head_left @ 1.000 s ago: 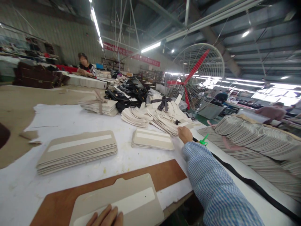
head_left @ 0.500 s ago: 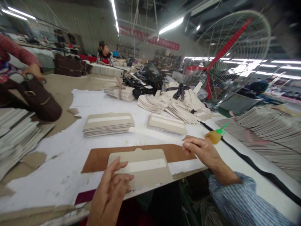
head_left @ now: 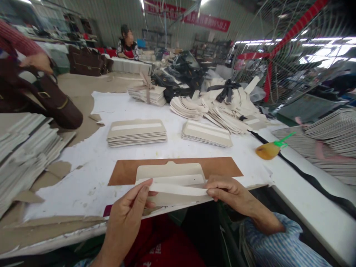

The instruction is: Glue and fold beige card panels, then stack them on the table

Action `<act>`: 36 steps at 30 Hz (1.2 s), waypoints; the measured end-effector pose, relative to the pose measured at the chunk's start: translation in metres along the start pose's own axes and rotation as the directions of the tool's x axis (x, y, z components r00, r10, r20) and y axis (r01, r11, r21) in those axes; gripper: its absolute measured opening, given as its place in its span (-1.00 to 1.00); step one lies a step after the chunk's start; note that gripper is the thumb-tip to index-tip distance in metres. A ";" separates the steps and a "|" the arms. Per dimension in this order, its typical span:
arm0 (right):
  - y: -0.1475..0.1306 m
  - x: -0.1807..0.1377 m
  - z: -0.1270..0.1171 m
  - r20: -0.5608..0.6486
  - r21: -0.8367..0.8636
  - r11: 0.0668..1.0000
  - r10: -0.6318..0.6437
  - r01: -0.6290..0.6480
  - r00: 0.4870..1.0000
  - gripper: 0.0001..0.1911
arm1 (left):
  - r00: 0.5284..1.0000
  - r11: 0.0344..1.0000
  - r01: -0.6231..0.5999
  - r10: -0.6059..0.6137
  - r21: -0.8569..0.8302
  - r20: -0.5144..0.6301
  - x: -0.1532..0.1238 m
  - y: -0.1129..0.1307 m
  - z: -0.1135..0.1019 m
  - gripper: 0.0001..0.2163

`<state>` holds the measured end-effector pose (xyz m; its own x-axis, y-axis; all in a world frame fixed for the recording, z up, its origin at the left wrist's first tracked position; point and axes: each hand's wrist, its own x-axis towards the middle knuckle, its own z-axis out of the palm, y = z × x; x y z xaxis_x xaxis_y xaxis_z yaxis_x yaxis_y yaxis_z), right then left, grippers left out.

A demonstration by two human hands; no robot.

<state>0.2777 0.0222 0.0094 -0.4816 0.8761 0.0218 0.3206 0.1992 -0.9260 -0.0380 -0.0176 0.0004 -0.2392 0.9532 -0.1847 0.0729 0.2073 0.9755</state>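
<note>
A narrow white strip [head_left: 178, 189] is stretched between my two hands just above the table's front edge. My left hand [head_left: 128, 215] pinches its left end and my right hand [head_left: 228, 191] pinches its right end. Under the strip lies a beige tabbed card [head_left: 169, 172] with a white band, resting on a brown board [head_left: 125, 172]. Both hands are closed on the strip.
Two stacks of beige cards [head_left: 136, 131] [head_left: 207, 133] lie farther back, with heaps of white pieces [head_left: 222, 107] behind. An orange glue bottle with a green tip [head_left: 268, 150] lies right. Grey stacks [head_left: 22, 148] stand left. Another person's hand [head_left: 37, 61] holds a brown bag [head_left: 58, 107]. A large fan [head_left: 278, 55] stands right.
My right hand came back from the far heap with the white strip. My left hand lifted off the beige card and took the strip's other end; the view tilted down.
</note>
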 end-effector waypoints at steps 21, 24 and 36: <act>0.019 0.047 -0.016 -0.292 0.113 0.952 0.306 -0.285 0.906 -0.54 | 0.926 0.818 -0.295 0.372 0.493 -0.063 0.046 0.005 -0.011 -0.74; 0.023 0.054 -0.013 -0.294 0.151 0.937 0.348 -0.316 0.890 -0.52 | 0.873 0.690 -0.372 0.487 0.621 -0.018 0.056 0.000 -0.010 -0.75; 0.043 0.059 -0.005 -0.349 0.063 0.942 0.330 -0.329 0.877 -0.55 | 0.851 0.581 -0.340 0.524 0.739 -0.021 0.066 -0.011 -0.003 -0.78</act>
<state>0.2669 0.0844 -0.0277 -0.0321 0.9874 -0.1547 0.4094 -0.1282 -0.9033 -0.0578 0.0427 -0.0223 -0.1858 0.9156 0.3567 0.8394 -0.0408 0.5420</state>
